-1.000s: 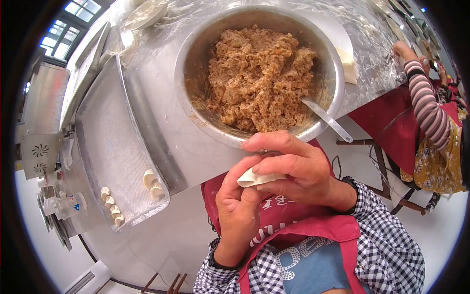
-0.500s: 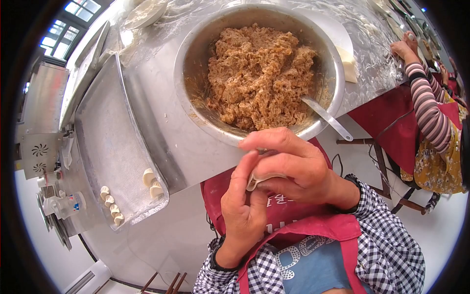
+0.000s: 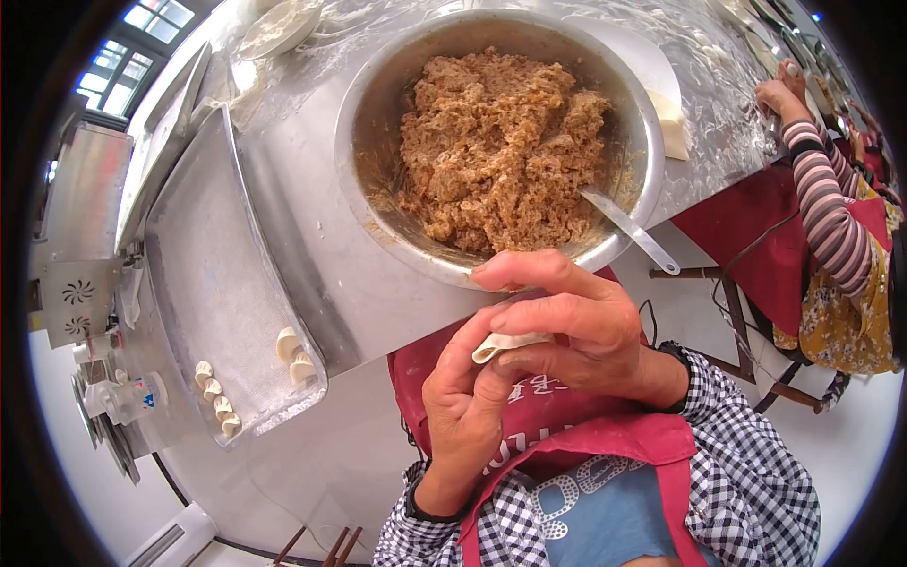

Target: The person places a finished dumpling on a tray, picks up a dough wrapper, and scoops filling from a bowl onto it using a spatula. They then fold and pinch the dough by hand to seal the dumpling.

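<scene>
A folded dumpling (image 3: 508, 344) of pale dough is pinched between both hands, just in front of the bowl's near rim. My left hand (image 3: 460, 397) is closed on its left end with thumb and fingers. My right hand (image 3: 581, 326) grips the right side, the thumb below and the fingers curved over the top. Part of the dough is hidden behind the fingers. Beyond the hands stands a large metal bowl (image 3: 351, 180) of brown minced filling (image 3: 501, 142). A flat metal spatula (image 3: 631, 229) leans in it, its handle over the right rim.
To the left, a metal tray (image 3: 213, 255) holds several shaped dumplings (image 3: 223, 409) at its near end. Dough wrappers (image 3: 673, 128) lie right of the bowl. A co-worker's striped sleeve (image 3: 829, 208) is at the far right, near a wooden stool (image 3: 746, 331). Flour covers the table's far part.
The dumpling has turned so that more of its folded edge shows between my hands. My left hand has shifted slightly down, and the fingers of both hands have changed their grip.
</scene>
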Tool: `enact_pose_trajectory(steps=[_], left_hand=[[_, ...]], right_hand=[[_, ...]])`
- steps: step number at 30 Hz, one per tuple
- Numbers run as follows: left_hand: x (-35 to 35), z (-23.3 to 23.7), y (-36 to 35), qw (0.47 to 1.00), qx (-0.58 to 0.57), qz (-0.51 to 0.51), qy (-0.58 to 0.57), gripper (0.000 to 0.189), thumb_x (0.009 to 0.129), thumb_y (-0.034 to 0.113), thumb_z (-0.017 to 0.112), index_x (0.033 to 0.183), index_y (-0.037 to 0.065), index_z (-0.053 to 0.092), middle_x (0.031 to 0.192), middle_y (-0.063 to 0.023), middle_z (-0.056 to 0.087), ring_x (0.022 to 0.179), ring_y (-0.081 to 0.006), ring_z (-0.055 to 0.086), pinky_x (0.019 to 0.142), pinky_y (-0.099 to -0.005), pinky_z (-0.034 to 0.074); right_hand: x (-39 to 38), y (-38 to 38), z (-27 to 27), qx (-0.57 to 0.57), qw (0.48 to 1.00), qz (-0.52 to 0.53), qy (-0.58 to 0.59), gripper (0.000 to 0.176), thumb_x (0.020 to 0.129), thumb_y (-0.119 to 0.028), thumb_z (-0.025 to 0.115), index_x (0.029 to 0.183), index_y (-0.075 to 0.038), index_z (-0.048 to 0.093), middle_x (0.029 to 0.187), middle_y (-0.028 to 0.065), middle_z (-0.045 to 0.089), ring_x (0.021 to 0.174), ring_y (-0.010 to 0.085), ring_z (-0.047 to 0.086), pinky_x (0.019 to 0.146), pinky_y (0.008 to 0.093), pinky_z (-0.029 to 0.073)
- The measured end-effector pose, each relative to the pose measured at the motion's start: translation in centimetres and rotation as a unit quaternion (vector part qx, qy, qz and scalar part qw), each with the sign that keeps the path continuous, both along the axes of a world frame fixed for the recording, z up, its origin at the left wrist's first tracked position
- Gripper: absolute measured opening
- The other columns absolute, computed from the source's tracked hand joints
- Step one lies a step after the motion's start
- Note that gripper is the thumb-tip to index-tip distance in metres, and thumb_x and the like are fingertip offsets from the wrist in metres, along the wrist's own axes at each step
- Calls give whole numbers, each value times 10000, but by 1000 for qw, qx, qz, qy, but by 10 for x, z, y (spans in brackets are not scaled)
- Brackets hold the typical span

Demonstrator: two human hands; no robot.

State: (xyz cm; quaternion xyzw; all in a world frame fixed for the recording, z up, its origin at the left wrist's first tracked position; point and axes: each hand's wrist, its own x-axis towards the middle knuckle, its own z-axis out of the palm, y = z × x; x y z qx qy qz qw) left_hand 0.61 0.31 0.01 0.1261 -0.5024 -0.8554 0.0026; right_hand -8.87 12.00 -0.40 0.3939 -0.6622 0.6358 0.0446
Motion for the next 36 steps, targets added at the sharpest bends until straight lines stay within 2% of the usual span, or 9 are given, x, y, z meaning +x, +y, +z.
enact_pose_trajectory(steps=[6,12,15,18,20,24,26,32,36], left_hand=[[-3,5,5,998,-48,14,-25,442,933,95,444,1326,-58,311,1264,-159,453,1137,-223,490,940,-315,430],[-1,1,0,967,-243,-60,33,463,921,37,401,1353,-53,261,1288,-154,426,1153,-210,466,935,-291,416],[0,3,1,973,-228,-40,18,486,909,19,400,1363,-42,241,1275,-148,436,1143,-213,474,925,-281,421],[0,5,1,980,-194,-40,-12,508,898,8,407,1371,-33,226,1257,-147,448,1133,-204,482,917,-276,426],[1,4,0,990,-135,-43,-25,524,888,4,414,1373,-32,217,1242,-150,456,1128,-192,484,911,-276,432],[-2,6,-2,992,-111,-49,-39,534,874,23,443,1364,-33,236,1241,-164,457,1108,-201,504,900,-303,456],[-2,5,-3,997,21,-40,-56,508,869,66,462,1333,-47,288,1227,-179,472,1085,-233,530,878,-332,481],[-4,8,-8,979,181,-46,-82,461,898,166,469,1280,-67,358,1183,-195,504,1043,-259,560,867,-382,489],[-4,7,-8,980,173,-39,-87,466,906,188,474,1277,-69,358,1181,-195,505,1034,-257,563,859,-386,489]], right_hand=[[-4,1,-2,18,999,16,23,184,639,-25,700,800,-18,612,1073,155,587,913,262,588,744,335,483],[-5,1,-1,57,995,49,62,180,633,-21,678,789,-24,590,1092,154,578,959,287,569,798,371,465],[-5,2,3,59,998,34,17,192,633,-18,673,805,-37,590,1132,156,559,990,295,560,812,379,458],[-9,6,5,80,993,54,69,227,646,-102,714,838,-20,624,1144,200,549,1004,308,555,826,384,451],[-9,7,6,88,993,57,51,206,625,-10,677,810,-45,594,1150,160,551,1010,304,555,819,389,455],[-8,8,3,84,994,48,40,182,634,-16,682,793,-39,596,1121,155,568,994,302,563,808,386,460],[-7,9,-1,53,997,39,30,176,673,-93,714,795,-23,608,1088,189,584,966,305,578,814,377,468],[-5,9,-3,35,999,21,20,160,710,-94,710,791,-12,600,1079,199,586,948,301,589,772,361,490],[-3,8,4,38,999,20,-6,161,714,-100,712,793,-12,603,1075,204,587,947,299,590,772,364,490]])
